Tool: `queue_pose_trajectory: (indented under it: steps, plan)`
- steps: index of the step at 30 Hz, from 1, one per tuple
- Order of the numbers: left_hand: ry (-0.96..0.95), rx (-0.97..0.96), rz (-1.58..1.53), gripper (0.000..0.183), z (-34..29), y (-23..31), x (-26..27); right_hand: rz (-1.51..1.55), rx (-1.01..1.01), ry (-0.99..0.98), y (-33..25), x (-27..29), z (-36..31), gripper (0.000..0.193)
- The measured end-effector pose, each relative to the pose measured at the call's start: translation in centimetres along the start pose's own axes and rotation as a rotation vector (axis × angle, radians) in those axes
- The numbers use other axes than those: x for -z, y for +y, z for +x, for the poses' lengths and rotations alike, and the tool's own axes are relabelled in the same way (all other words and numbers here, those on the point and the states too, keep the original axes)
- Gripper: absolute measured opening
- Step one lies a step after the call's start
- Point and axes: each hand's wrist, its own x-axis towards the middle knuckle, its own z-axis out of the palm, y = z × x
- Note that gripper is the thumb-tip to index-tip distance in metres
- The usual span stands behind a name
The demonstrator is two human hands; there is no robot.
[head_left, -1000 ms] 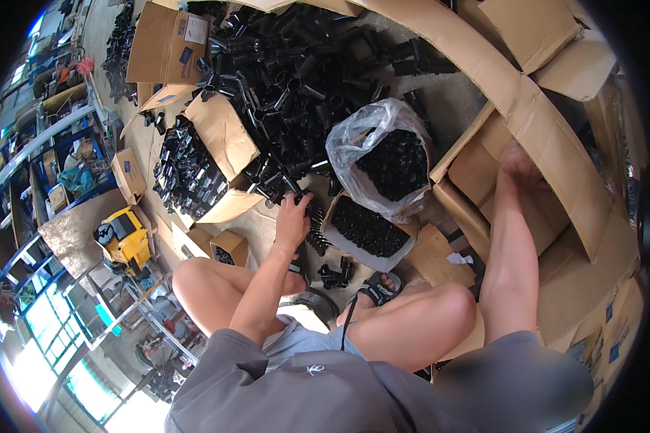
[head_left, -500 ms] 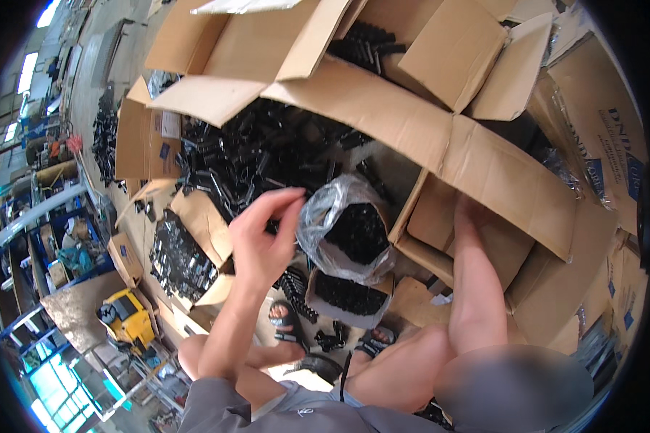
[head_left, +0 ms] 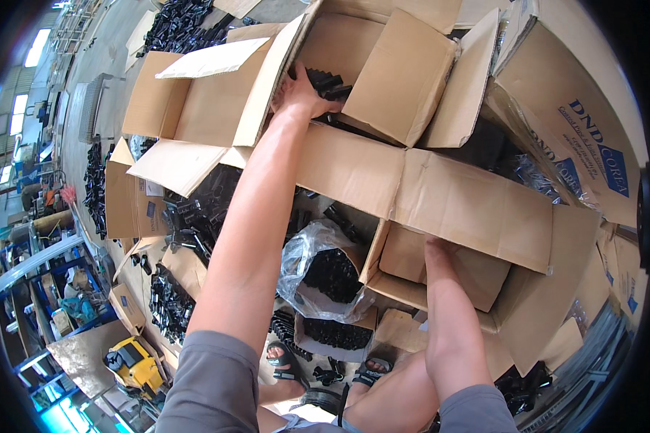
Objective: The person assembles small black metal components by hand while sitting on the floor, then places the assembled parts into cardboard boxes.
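My left hand [head_left: 303,95] reaches over the near wall of an upper cardboard box [head_left: 401,72] at its left corner. Its thumb and fingers are spread apart against short ribbed black parts [head_left: 330,84] inside; some fingertips are hidden. My right forearm [head_left: 451,299] goes down into a lower, open cardboard box [head_left: 502,274]. A wide flap [head_left: 477,184] covers my right hand there, so its fingers and anything in them are hidden. Between my arms stands a clear plastic bag [head_left: 290,263] around a container full of small black pieces [head_left: 331,276].
A smaller carton [head_left: 372,339] of black pieces lies before my feet. Heaps of black parts [head_left: 198,216] cover the floor at left, beside another open carton [head_left: 126,202]. Large cartons [head_left: 570,108] stand at right. A yellow machine [head_left: 133,368] is at lower left.
My left hand has moved from above the floor heap, beside the plastic bag, up and forward into the upper box. My right hand stays inside the lower box. The view has shifted.
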Motion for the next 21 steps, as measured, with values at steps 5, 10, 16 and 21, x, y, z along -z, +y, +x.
queue_pose_trajectory:
  steps: [5, 10, 16, 21]
  plan:
    - [-0.030, 0.071, 0.057, 0.126, 0.0, 2.9, 0.3, 0.031, -0.013, -0.011, 0.1, 0.1, -0.1, 0.083]
    - [0.068, -0.017, -0.045, 0.112, 0.7, 3.0, -1.1, 0.076, -0.010, -0.008, 0.2, 0.7, -0.6, 0.079]
    - [-0.122, -0.100, 0.048, 0.097, 2.5, 2.1, 0.1, 0.094, 0.012, -0.005, 0.0, 0.7, -1.5, 0.074]
    - [-0.021, -0.277, -0.070, 0.092, -1.4, 3.5, 5.2, 0.084, 0.002, 0.022, 0.4, 0.8, -1.7, 0.071]
